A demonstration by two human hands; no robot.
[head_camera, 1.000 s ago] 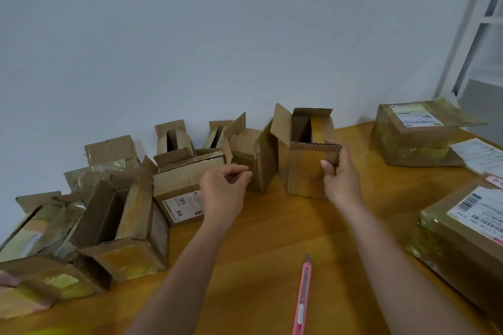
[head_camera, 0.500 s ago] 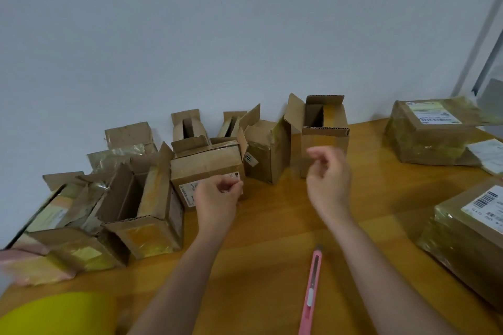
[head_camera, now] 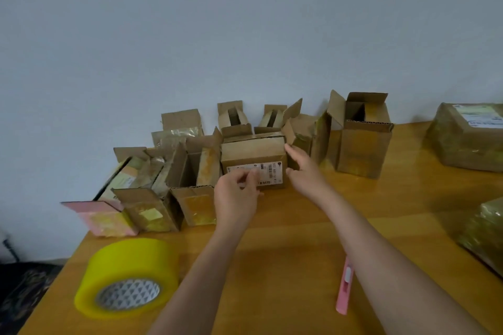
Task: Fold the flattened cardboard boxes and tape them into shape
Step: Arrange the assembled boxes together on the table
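Left hand: the left hand hangs in front of the labelled box, fingers curled, thumb and forefinger pinched together at the white shipping label; whether it holds anything between them I cannot tell, since that spot is blurred.
Right hand: the right hand reaches to the right end of the same box with fingers straight and spread, fingertips at the upper right corner, thumb low at the side; it grips nothing.
Labelled box: closed cardboard, lying on the wooden table near the wall, label facing the camera.
Open box: a taller cardboard box stands upright to the right, top flaps up, apart from both hands.
Other boxes: a row of folded and partly open cardboard boxes crowds the left side against the wall, many wrapped in yellowish tape; a pink-faced one sits at the near left end.
Tape: a big yellow roll of packing tape lies flat on the near left of the table, well apart from the hands.
Knife: a pink utility knife lies on the table beside the right forearm.
Right edge: two taped parcels, one far and one nearer, partly cut off by the frame.
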